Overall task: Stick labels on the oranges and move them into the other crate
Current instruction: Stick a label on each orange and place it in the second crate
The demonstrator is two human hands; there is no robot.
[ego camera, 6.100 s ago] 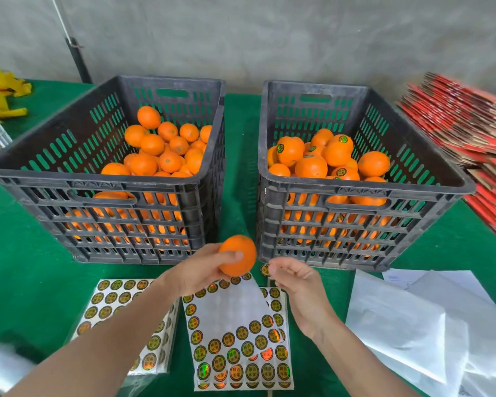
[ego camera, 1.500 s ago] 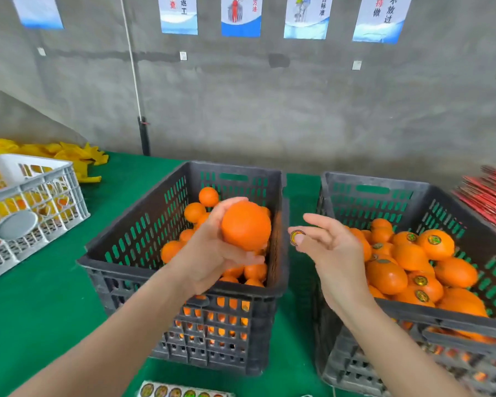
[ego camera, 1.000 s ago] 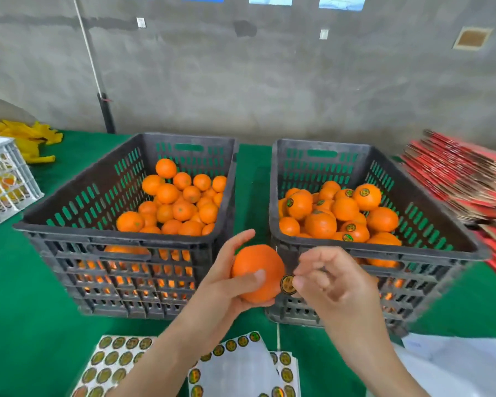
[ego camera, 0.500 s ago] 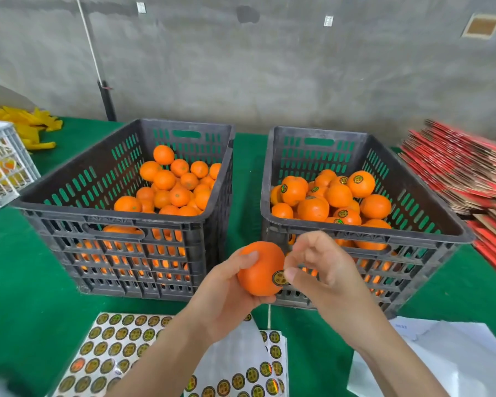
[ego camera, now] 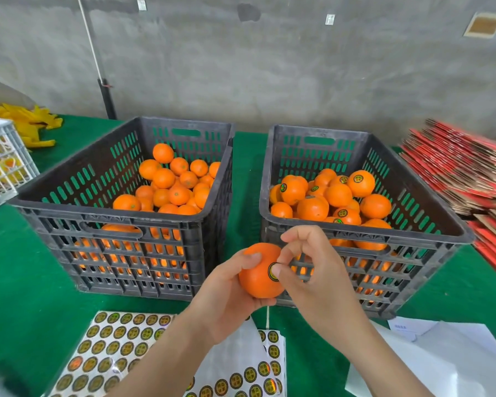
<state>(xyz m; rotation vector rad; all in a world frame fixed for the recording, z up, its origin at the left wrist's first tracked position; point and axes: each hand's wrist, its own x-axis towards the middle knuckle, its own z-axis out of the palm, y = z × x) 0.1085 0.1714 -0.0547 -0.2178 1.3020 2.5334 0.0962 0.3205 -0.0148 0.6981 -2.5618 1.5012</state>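
Holding orange point(ego camera: 257, 279) before crates point(ego camera: 418, 242), sticker sheets point(ego camera: 112, 348) below

We see bright, soft, even light that throws only faint shadows on the bench point(ego camera: 20, 282), rainbow glints on the label sheets point(ego camera: 112, 348), wide-angle bowing toward the frame's edges, and smeared blur over the red cardboard stack point(ego camera: 455, 173) at right.

Two dark crates point(ego camera: 112, 217), two label sheets point(ego camera: 112, 348), one white crate point(ego camera: 0, 167), one held orange point(ego camera: 257, 280).
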